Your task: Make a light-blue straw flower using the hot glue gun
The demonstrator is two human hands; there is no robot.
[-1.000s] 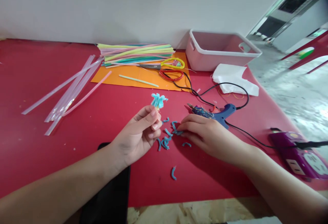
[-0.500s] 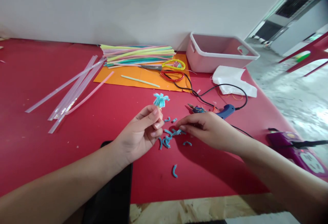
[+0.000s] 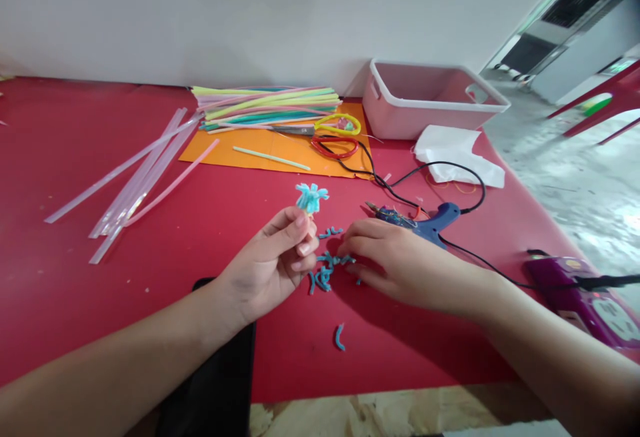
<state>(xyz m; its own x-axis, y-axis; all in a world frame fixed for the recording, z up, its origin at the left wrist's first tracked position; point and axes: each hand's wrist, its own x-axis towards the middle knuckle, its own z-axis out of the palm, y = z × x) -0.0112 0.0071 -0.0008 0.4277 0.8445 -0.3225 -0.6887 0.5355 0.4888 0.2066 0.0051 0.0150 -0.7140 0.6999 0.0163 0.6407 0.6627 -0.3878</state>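
Observation:
My left hand point(image 3: 273, 260) is closed, pinching the short pale stem of a small light-blue pipe-cleaner flower point(image 3: 311, 197), whose tufts fan out above the fingertips. On the red table, a loose pile of cut blue pipe-cleaner pieces point(image 3: 324, 278) lies between the hands. Over the pile's right edge is my right hand point(image 3: 385, 257), palm down, thumb and fingers apart, with fingertips at the pieces. Whether they touch one is hard to tell. A single curved blue piece point(image 3: 340, 338) lies nearer the table's front edge. Just beyond my right hand rests a blue glue gun point(image 3: 434, 224).
A bundle of coloured pipe cleaners point(image 3: 270, 104) and scissors point(image 3: 336, 148) lie on an orange envelope point(image 3: 225, 160). Clear plastic sticks point(image 3: 145, 177) are at left, a pink bin point(image 3: 425, 114) and white paper point(image 3: 457, 157) behind right. A purple power strip point(image 3: 575, 297) and black phone-like slab point(image 3: 215, 377) flank the arms.
My right hand has opened from a near-pinch, its thumb and fingers now spread over the blue pieces. The left hand still holds the flower in about the same place.

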